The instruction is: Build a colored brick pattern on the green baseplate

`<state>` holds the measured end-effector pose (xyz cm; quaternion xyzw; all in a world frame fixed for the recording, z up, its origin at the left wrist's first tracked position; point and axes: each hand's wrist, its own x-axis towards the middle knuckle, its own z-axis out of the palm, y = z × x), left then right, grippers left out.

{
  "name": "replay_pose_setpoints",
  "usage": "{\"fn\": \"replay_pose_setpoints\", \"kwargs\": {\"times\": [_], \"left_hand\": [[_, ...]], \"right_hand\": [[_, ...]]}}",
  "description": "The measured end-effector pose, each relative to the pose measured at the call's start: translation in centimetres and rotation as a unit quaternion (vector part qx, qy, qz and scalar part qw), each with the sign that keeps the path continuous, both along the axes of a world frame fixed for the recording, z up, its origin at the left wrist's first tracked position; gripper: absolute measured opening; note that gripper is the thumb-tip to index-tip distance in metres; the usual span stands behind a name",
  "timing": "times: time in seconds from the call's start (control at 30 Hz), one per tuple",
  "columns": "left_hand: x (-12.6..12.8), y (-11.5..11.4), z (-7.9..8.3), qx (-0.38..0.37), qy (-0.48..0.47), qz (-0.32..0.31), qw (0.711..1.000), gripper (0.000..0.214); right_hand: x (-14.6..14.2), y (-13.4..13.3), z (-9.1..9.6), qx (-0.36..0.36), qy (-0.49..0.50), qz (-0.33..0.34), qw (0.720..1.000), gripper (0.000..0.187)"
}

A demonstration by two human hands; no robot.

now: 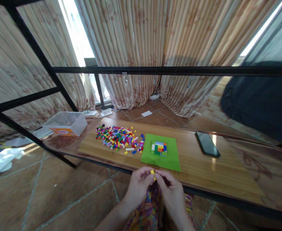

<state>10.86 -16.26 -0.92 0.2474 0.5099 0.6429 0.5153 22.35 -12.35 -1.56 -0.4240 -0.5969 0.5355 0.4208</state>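
Note:
Between the fingertips of both hands is a small yellow toy brick (153, 172), held just in front of the table's near edge. My left hand (140, 184) pinches it from the left, and my right hand (170, 186) grips it from the right; whether it is one brick or two joined cannot be made out. Beyond the hands lies a green baseplate (172, 157) with a low cluster of coloured bricks (159, 147) near its middle, in white, blue, orange, green, red and yellow. A loose pile of mixed bricks (118, 136) spreads over the table left of the plate.
A black phone (207, 143) lies on the wooden table (189, 175) to the right. At the left end stands a clear plastic box (68, 123) with an orange label. A black metal bar (179, 70) crosses beyond the table, before striped curtains (136, 38).

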Motion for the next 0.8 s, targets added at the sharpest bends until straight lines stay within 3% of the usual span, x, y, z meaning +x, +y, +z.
{"fn": "replay_pose_setpoints", "kwargs": {"times": [0.13, 0.27, 0.37, 0.5, 0.67, 0.8], "left_hand": [[0.5, 0.1, -0.3, 0.011, 0.004, 0.018, 1.0, 0.026], [0.1, 0.4, -0.7, -0.015, 0.0, 0.053, 0.998, 0.025], [-1.9, 0.6, -1.3, -0.03, 0.029, 0.102, 0.994, 0.026], [-6.7, 1.4, -2.7, -0.028, 0.168, 0.144, 0.975, 0.026], [-12.1, 2.5, -3.8, -0.034, 0.461, 0.153, 0.873, 0.024], [-13.8, 3.1, -4.2, -0.033, 0.598, 0.126, 0.791, 0.022]], "right_hand": [[-0.5, 0.0, -0.5, -0.031, 0.007, -0.024, 0.999, 0.027], [-0.8, 1.0, -1.4, -0.105, 0.059, -0.13, 0.984, 0.036], [0.0, 2.8, -1.7, -0.132, 0.088, -0.193, 0.968, 0.041], [1.3, 5.2, -2.0, -0.122, 0.07, -0.17, 0.975, 0.042], [1.6, 6.8, -2.3, -0.055, 0.005, -0.113, 0.992, 0.042], [1.0, 8.1, -1.7, 0.08, -0.145, -0.076, 0.983, 0.036]]}}
